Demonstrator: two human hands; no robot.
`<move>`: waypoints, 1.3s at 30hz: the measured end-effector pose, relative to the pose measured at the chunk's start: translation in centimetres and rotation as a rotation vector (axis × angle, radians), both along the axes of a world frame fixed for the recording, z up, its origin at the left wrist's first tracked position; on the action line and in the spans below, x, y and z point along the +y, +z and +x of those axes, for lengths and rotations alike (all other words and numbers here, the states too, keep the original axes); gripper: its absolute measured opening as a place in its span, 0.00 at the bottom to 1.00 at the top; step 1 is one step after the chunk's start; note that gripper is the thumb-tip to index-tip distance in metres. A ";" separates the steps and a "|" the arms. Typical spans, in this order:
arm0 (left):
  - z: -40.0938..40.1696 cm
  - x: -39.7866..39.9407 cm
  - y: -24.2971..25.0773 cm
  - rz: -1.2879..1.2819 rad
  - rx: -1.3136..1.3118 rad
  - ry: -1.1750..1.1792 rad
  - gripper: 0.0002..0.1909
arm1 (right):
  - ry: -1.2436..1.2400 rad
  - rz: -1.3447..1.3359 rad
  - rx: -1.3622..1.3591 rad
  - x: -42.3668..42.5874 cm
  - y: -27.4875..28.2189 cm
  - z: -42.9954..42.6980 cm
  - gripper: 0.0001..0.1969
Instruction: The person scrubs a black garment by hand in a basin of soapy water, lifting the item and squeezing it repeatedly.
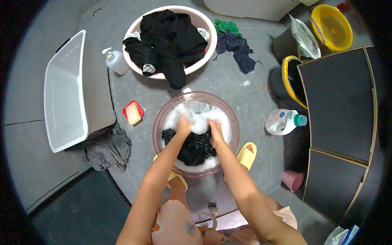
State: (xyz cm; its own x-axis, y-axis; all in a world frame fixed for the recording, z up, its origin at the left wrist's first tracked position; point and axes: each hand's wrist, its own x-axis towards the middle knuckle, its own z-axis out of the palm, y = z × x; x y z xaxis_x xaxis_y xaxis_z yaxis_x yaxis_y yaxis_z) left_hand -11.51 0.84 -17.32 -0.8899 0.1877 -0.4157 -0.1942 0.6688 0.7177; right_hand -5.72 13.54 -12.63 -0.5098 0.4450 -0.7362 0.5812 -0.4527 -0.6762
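A translucent pinkish basin (234,125) full of soapy water stands on the floor before me. Black wet cloth (196,150) lies in its near half, and thick white foam (225,122) covers much of the water. My left hand (183,125) reaches into the suds at the cloth's far edge; foam hides its fingertips. At the cloth's right side is my right hand (216,133), fingers loosely apart, wet and flecked with foam. Nothing shows in its grasp.
Beyond stands a pale pink tub (211,52) heaped with black clothes (171,36). Left are a soap bar (133,114), pump bottle (118,62) and grey-white bin (98,92). Right are a detergent bottle (281,122), dark bucket (286,79) and black cabinet (337,107). Dark cloths (235,46) lie behind.
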 end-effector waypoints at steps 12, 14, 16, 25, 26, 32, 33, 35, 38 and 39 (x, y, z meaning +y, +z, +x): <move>6.3 3.6 13.6 0.493 0.562 -0.133 0.16 | -0.180 -0.902 0.213 0.0 1.6 -0.8 0.14; 5.8 3.3 13.7 0.448 0.592 -0.156 0.17 | -0.229 -0.895 0.188 -0.5 1.5 -0.5 0.14; 5.2 3.1 13.8 0.359 0.605 -0.201 0.19 | -0.312 -0.838 0.143 -1.1 1.5 0.1 0.13; 0.6 2.0 10.0 0.266 0.722 0.052 0.08 | -0.096 -0.251 -0.028 -2.0 7.9 -0.4 0.12; 0.0 0.9 9.4 0.171 0.713 0.021 0.07 | 0.021 -0.162 0.059 -1.3 5.9 0.9 0.13; -0.9 -1.3 9.5 -0.284 0.842 -0.155 0.06 | 0.035 0.447 0.224 -0.4 6.7 1.5 0.23; -0.5 -0.9 8.8 -0.308 0.861 -0.261 0.13 | 0.217 0.621 0.224 -0.6 4.9 1.7 0.25; -0.2 0.3 8.9 -0.041 0.763 -0.456 0.21 | 0.731 1.065 0.090 -1.1 2.5 2.3 0.28; 0.4 0.6 8.1 -0.127 0.718 -0.578 0.36 | 0.863 0.905 0.071 -1.5 0.9 2.9 0.28; 0.6 0.3 6.8 -0.216 0.694 -0.628 0.38 | 0.865 0.900 0.074 -1.4 0.5 2.8 0.28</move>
State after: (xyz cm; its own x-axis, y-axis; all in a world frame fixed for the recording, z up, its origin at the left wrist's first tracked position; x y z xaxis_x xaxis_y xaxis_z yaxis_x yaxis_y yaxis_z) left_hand -10.96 1.11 -10.49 -0.7141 0.6949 0.0845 0.6662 0.6374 0.3872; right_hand -2.90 12.16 -12.13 -0.9130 0.2738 -0.3024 0.4050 0.6978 -0.5908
